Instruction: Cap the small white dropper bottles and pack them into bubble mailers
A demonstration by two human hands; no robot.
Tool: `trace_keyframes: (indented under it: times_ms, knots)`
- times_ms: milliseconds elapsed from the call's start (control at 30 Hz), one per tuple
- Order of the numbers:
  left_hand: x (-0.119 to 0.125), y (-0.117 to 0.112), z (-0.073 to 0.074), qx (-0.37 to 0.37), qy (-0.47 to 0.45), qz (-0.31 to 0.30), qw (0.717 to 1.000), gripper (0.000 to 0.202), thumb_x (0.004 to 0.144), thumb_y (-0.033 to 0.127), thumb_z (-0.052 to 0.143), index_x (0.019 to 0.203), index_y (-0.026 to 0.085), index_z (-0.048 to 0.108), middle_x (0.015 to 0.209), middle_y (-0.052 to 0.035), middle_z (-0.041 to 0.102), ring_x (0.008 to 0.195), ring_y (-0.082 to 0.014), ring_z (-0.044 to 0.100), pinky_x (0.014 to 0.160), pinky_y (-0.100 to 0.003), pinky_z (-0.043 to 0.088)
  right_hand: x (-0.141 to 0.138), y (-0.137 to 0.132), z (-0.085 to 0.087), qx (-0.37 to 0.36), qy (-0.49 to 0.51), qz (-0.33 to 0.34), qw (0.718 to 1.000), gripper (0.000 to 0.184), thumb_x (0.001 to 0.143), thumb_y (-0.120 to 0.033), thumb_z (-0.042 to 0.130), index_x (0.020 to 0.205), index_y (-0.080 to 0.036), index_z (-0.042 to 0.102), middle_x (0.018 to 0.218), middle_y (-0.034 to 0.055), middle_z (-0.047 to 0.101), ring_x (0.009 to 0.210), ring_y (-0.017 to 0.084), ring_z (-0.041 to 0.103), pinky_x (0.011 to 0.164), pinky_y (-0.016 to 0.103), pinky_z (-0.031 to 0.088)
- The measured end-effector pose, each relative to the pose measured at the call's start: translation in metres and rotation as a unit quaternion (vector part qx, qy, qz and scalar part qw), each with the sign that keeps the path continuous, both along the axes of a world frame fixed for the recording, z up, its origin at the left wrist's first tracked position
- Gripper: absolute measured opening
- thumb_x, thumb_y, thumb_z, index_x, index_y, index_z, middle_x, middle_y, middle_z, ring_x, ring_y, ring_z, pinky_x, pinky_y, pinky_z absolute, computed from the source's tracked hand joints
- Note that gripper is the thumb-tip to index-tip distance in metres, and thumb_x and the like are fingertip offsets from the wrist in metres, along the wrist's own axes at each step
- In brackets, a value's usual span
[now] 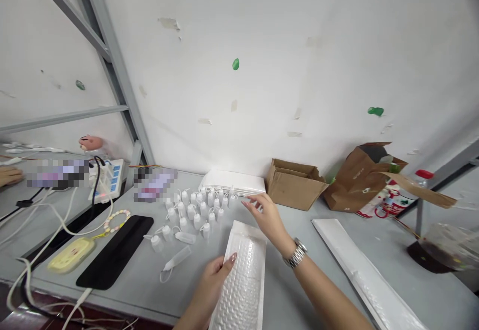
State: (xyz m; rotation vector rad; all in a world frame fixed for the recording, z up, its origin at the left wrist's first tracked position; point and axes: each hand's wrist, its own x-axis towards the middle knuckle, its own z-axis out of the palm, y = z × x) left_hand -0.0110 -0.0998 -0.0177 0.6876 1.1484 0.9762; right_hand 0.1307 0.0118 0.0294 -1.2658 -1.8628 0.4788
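My left hand (216,276) grips the left edge of a white bubble mailer (245,275), thumb on top. My right hand (265,213), with a metal watch (297,253) on its wrist, hovers past the mailer's far end. Its fingers are bent and apart, with nothing visible in them. Left of it stands a group of small clear squeeze bottles with white caps (197,213). Closest to those fingertips is one capped bottle (232,198). Two more bottles lie on their sides, one of them (178,257) toward the table's front.
Behind the bottles lies a stack of white mailers (239,180). An open cardboard box (295,185) and a brown paper bag (355,180) stand by the wall. More white packaging (362,270) lies at right. Left are a black phone (116,252), a yellow case (71,255), cables and another person's hand (10,175).
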Motion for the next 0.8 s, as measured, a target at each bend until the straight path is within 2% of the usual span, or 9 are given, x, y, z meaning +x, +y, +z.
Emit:
trace_keyframes:
  times_ms: [67,167,267,333,567,667,800]
  knots:
    - [-0.002,0.001,0.000,0.014,0.008,-0.001,1.000,0.049,0.061,0.063,0.063,0.073,0.015,0.065,0.063,-0.0005,0.062,0.066,-0.0181,0.056,0.064,-0.026,0.041,-0.020,0.022,-0.007,-0.012,0.006,-0.023,1.000,0.029,0.078,-0.040,0.061,0.097,-0.019,0.066,0.084,0.0047,0.061,0.067,0.016,0.057,0.069,0.030,0.046]
    - [-0.004,0.003,-0.002,0.033,0.034,0.005,0.999,0.051,0.061,0.064,0.062,0.073,0.015,0.066,0.065,-0.0013,0.064,0.071,-0.0207,0.057,0.067,-0.027,0.042,-0.041,0.043,-0.020,-0.011,-0.002,-0.039,0.999,0.018,0.078,-0.033,0.061,0.085,-0.018,0.068,0.081,0.0053,0.060,0.071,0.018,0.057,0.070,0.031,0.044]
    - [-0.008,0.005,-0.006,0.035,0.054,0.008,0.998,0.051,0.061,0.065,0.060,0.069,0.015,0.066,0.062,-0.0010,0.062,0.071,-0.0216,0.057,0.066,-0.028,0.042,-0.042,0.049,-0.026,-0.004,-0.004,-0.048,0.999,0.016,0.081,-0.025,0.056,0.071,-0.019,0.067,0.078,0.0048,0.060,0.072,0.018,0.056,0.070,0.032,0.042]
    - [-0.010,0.007,-0.008,0.030,0.058,0.009,0.998,0.051,0.062,0.066,0.059,0.068,0.015,0.066,0.060,-0.0004,0.061,0.070,-0.0213,0.056,0.066,-0.028,0.042,-0.035,0.049,-0.026,0.001,-0.002,-0.049,0.999,0.017,0.081,-0.023,0.055,0.068,-0.019,0.065,0.077,0.0040,0.059,0.071,0.018,0.055,0.070,0.032,0.041]
    - [-0.014,0.010,-0.006,0.017,0.029,0.009,0.999,0.049,0.063,0.062,0.061,0.072,0.015,0.067,0.063,-0.0005,0.063,0.070,-0.0204,0.057,0.068,-0.028,0.042,-0.009,0.036,-0.011,0.011,0.035,-0.054,0.998,0.021,0.083,-0.030,0.052,0.068,-0.018,0.058,0.076,0.0044,0.056,0.068,0.017,0.055,0.067,0.030,0.044]
    - [-0.015,0.010,-0.003,0.012,0.018,0.014,1.000,0.048,0.064,0.061,0.062,0.075,0.015,0.067,0.066,-0.0010,0.064,0.072,-0.0209,0.057,0.071,-0.029,0.043,0.000,0.018,0.001,0.006,0.072,-0.044,0.996,0.023,0.085,-0.036,0.050,0.072,-0.018,0.058,0.077,0.0047,0.059,0.070,0.017,0.058,0.067,0.029,0.046]
    - [-0.016,0.011,0.000,0.011,0.017,0.016,1.000,0.046,0.063,0.059,0.064,0.076,0.015,0.068,0.070,-0.0021,0.065,0.076,-0.0221,0.058,0.074,-0.030,0.044,0.016,-0.010,0.010,-0.053,0.139,-0.005,0.989,0.022,0.084,-0.038,0.051,0.078,-0.019,0.059,0.075,0.0041,0.066,0.070,0.018,0.062,0.068,0.030,0.048]
